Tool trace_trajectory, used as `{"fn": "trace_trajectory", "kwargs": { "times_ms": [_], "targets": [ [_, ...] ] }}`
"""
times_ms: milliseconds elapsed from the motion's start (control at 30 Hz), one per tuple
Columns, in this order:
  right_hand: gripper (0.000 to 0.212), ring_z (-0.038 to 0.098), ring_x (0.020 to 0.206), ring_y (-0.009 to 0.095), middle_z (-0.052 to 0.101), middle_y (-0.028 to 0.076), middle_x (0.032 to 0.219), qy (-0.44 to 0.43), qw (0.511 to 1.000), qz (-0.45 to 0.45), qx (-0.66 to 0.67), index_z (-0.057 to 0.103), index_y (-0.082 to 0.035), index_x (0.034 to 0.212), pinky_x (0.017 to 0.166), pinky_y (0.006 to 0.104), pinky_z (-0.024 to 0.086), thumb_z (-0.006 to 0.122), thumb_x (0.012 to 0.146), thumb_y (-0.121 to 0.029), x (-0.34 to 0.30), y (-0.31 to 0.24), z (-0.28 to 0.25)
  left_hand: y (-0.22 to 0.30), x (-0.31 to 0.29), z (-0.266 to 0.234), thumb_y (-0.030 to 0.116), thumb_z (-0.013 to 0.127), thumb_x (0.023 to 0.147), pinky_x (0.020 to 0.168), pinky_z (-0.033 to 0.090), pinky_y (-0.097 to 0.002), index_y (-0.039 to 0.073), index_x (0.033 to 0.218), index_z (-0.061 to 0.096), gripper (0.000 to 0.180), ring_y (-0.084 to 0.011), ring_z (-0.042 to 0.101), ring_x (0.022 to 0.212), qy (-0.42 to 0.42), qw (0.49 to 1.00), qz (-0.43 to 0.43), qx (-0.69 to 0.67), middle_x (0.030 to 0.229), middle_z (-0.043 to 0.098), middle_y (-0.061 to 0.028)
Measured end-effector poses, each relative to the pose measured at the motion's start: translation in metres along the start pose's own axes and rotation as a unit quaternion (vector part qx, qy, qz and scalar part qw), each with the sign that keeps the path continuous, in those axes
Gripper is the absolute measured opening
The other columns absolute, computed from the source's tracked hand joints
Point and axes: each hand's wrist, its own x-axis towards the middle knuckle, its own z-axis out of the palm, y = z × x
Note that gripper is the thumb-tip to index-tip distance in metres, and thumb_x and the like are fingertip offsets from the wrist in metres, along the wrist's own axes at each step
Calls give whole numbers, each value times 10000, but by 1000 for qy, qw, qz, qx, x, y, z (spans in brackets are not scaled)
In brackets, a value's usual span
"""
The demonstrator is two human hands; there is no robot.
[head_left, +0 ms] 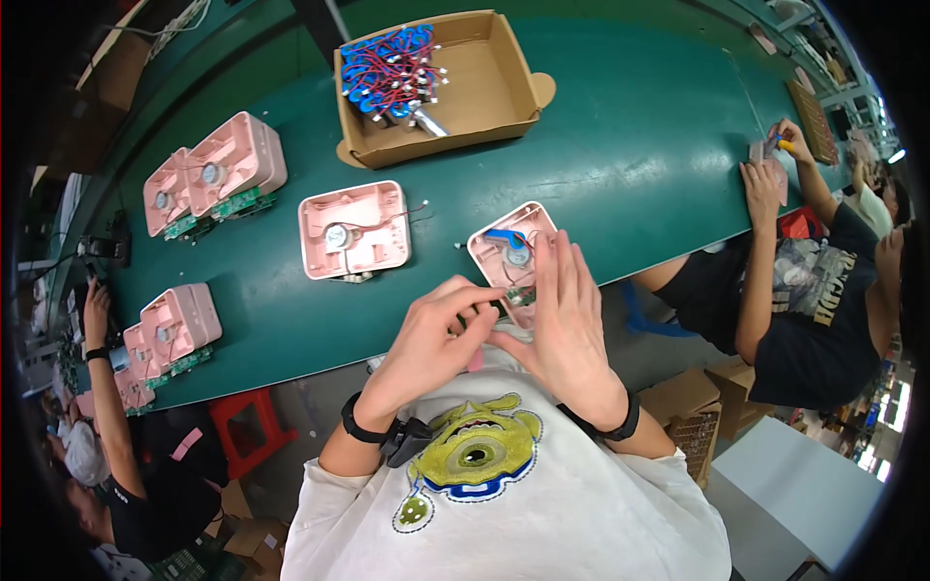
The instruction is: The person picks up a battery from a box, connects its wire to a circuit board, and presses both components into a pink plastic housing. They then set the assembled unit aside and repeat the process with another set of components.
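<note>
A pink plastic housing (492,254) lies tilted at the table's near edge, in front of me. Inside it are a blue cylindrical battery (504,238), a round silver speaker (518,256) and thin wires. Part of a green circuit board (521,296) shows at its near end, between my hands. My left hand (434,331) is closed beside that end, thumb and fingers pinched together; what they grip is hidden. My right hand (567,324) lies along the housing's right side with its fingers stretched out, covering part of it.
Another open pink housing (355,229) with a speaker lies left of mine. Stacked housings (237,165) with circuit boards stand farther left. A cardboard box (484,87) at the back holds several blue batteries (387,73). Co-workers sit at both sides; one co-worker's hands (770,169) handle a pink part.
</note>
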Motion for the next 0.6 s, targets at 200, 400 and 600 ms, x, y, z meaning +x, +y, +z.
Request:
{"fn": "trace_trajectory", "kwargs": {
  "times_ms": [200,400,600],
  "targets": [
    [1043,468,1367,499,421,313,1545,61,996,10,-63,325,40,1580,1125,564,402,895,734,-174,22,23,9,-10,-26,-29,14,695,963,626,531,-298,-24,1119,730,165,-194,671,760,238,907,219,271,1014,676,-93],
    [961,509,1337,489,506,304,1479,128,987,42,-92,356,16,1577,1107,531,438,860,780,-166,58,117,-17,-42,-24,-96,60,715,969,631,524,-309,-26,1192,688,241,-194,664,768,440,850,84,279,1230,626,-116],
    [737,649,1191,393,660,243,1301,251,908,1,-336,500,-13,1496,986,447,539,832,857,-168,86,130,-34,-78,-3,-111,79,715,987,610,518,-272,-56,1217,659,273,-121,653,727,374,926,-30,41,1261,604,-121]
  ]
}}
